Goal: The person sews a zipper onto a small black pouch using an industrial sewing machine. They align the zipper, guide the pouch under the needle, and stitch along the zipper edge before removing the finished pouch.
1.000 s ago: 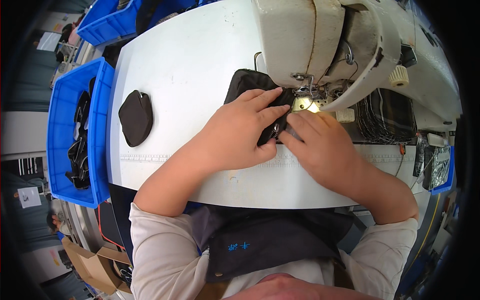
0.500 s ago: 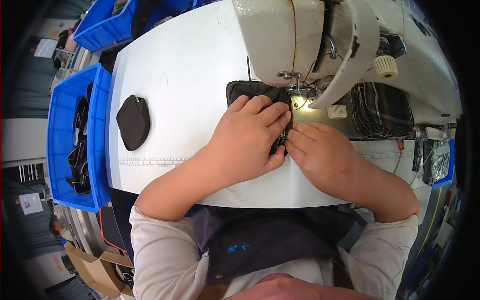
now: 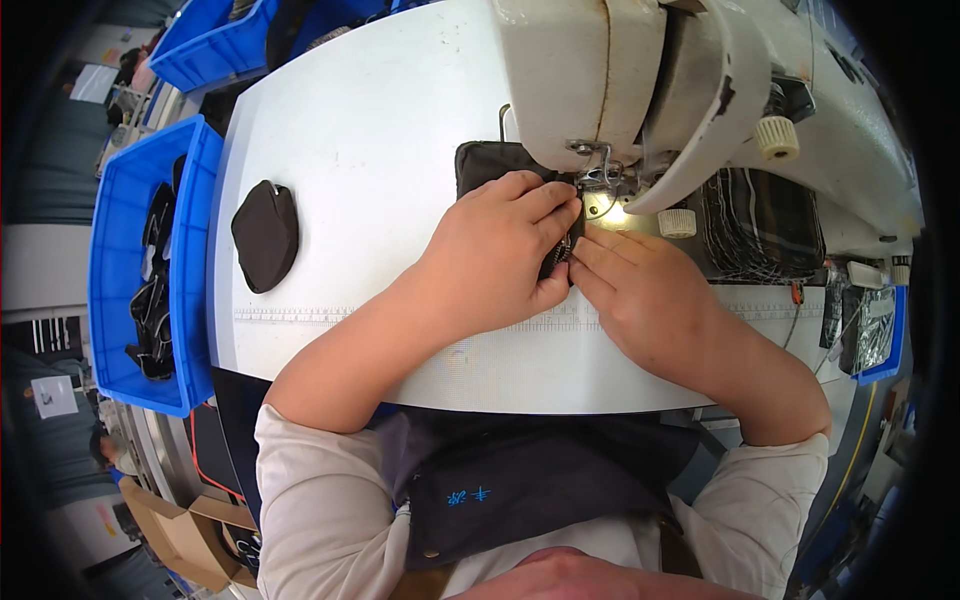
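Note:
My left hand [image 3: 505,245] has curled fingers on a black fabric pouch [image 3: 475,160], just left of the sewing machine's presser foot [image 3: 603,178], with the thumb near a zipper [image 3: 560,250]. My right hand [image 3: 640,290] holds the pouch's right edge with bent fingertips, just below the lit needle plate [image 3: 610,210]. My left hand hides much of the pouch, and the fingertips of both meet at its edge.
A dark oval piece [image 3: 263,235] lies left on the white table [image 3: 360,120]. Blue bins [image 3: 105,290] line the left side, one holding black pieces. Stacked dark panels [image 3: 765,225] sit right of the needle under the machine body [image 3: 840,160]. A cardboard box [image 3: 180,530] stands lower left.
The pouch now sits straighter beside the presser foot. My left fingers have curled over it and moved slightly with it, and my right fingertips have closed in along its edge.

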The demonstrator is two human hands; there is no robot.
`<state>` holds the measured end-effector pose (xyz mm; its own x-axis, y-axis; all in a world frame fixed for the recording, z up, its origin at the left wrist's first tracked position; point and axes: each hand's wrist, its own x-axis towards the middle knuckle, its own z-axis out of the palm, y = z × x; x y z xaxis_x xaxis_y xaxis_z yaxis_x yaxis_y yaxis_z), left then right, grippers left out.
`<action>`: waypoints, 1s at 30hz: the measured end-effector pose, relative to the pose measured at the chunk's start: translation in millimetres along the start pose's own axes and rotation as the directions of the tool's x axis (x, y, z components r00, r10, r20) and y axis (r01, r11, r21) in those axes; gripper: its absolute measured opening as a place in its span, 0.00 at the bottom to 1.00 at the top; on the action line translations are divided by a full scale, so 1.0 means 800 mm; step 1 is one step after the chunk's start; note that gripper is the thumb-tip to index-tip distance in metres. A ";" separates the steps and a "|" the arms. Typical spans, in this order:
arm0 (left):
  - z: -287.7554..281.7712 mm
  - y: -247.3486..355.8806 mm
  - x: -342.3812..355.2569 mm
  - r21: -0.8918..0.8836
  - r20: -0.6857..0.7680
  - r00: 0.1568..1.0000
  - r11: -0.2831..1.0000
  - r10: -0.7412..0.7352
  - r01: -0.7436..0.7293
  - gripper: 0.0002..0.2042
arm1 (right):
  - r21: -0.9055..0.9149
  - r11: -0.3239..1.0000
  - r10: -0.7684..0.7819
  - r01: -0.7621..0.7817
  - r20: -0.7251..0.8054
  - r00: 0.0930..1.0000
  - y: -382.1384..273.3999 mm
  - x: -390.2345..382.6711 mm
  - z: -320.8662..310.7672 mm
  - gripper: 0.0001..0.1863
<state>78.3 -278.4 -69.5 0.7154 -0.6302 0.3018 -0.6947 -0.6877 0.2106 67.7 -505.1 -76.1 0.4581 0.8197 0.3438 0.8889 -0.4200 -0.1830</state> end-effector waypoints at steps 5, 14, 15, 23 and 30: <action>-0.005 0.004 -0.005 -0.053 0.087 0.994 0.996 -0.062 0.066 0.27 | -0.048 0.999 -0.017 0.018 0.036 0.999 -0.004 -0.002 -0.006 0.14; -0.010 0.014 -0.010 0.005 0.056 0.998 0.999 -0.032 0.031 0.24 | -0.163 0.984 -0.053 0.066 0.082 0.995 -0.019 -0.010 -0.010 0.18; -0.009 0.015 -0.008 0.022 0.043 0.999 0.999 -0.030 0.029 0.23 | -0.168 0.983 -0.054 0.067 0.080 0.995 -0.018 -0.010 -0.010 0.18; 0.005 0.007 -0.003 0.057 -0.042 0.999 0.998 0.027 -0.025 0.19 | -0.152 0.987 -0.030 0.043 0.087 0.996 -0.018 -0.008 -0.010 0.18; 0.001 0.011 -0.005 0.035 0.010 1.000 0.999 0.015 -0.015 0.19 | -0.147 0.988 -0.039 0.048 0.064 0.997 -0.017 -0.009 -0.007 0.18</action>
<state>69.6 -282.2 -69.6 0.7058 -0.6438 0.2955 -0.7024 -0.6902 0.1738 52.3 -507.2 -70.6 0.4217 0.8587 0.2914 0.9011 -0.4327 -0.0288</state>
